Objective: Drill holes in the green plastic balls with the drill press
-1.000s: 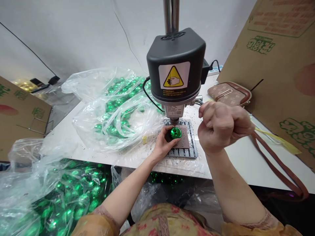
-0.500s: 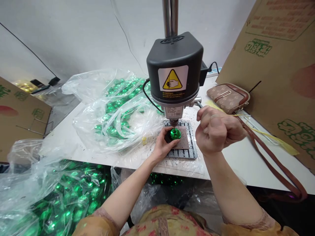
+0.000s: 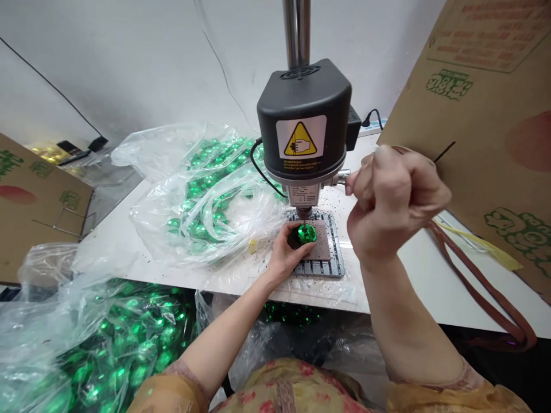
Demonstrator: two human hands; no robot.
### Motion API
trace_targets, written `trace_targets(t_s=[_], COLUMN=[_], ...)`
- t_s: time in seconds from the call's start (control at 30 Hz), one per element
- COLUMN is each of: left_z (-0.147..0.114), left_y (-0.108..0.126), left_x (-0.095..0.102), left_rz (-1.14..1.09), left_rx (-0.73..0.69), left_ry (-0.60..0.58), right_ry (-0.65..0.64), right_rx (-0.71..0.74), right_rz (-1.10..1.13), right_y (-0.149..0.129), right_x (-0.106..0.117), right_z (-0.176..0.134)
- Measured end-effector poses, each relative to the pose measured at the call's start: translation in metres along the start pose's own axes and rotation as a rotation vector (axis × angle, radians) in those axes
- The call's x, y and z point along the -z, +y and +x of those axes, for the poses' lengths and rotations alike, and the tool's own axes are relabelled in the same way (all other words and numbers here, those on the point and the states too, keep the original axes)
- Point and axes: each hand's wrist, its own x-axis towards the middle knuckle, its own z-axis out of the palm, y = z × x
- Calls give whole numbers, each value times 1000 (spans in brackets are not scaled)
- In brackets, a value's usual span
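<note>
My left hand (image 3: 286, 252) holds a shiny green faceted ball (image 3: 307, 233) between thumb and fingers. The ball rests on a flat plate (image 3: 322, 248) on the slotted base (image 3: 337, 265) of a small bench drill press (image 3: 303, 120). A thin drill bit (image 3: 304, 222) hangs from the chuck straight above the ball; whether its tip is inside the ball is hard to see. My right hand (image 3: 390, 201) is closed in a fist around the press's feed lever (image 3: 343, 175), whose outer end the fingers hide.
Clear plastic bags of green balls (image 3: 206, 201) lie left on the white table. More bagged balls (image 3: 124, 344) sit below its front edge. Cardboard boxes (image 3: 486, 143) flank both sides. A brown strap (image 3: 477, 281) hangs over the right edge. Dark shavings litter the base.
My right hand has risen and shifted right with the lever, now covering most of the patterned bag. The chuck sits slightly higher, showing more drill bit. My left hand keeps its place on the ball.
</note>
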Motion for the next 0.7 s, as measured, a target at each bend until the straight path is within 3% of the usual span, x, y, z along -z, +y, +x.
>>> trace_targets(t_s=[0.13, 0.2, 0.27, 0.37, 0.43, 0.5, 0.6, 0.7], left_z=[-26, -52, -83, -123, -141, -149, -138, -82], left_y=[13, 17, 16, 7, -1, -7, -8, 0], left_x=[5, 14, 26, 45, 56, 65, 78, 95], left_rz=[194, 280, 357, 479, 550, 600, 521, 474], left_rx=[-104, -246, -423, -685, -744, -695, -623, -557], left_ry=[106, 71, -55, -402, -597, -678, -613, -235], right_ry=[-12, -16, -14, -4, 3, 14, 27, 23], right_rx=[-95, -87, -63, -34, -30, -23, -21, -44], right_rz=[-52, -67, -47, -1, -1, -11, -27, -14], right_y=[-9, -8, -6, -3, -2, -2, -4, -6], right_x=[-7, -7, -6, -5, -5, -5, -6, -6], right_z=[16, 18, 17, 16, 15, 15, 13, 12])
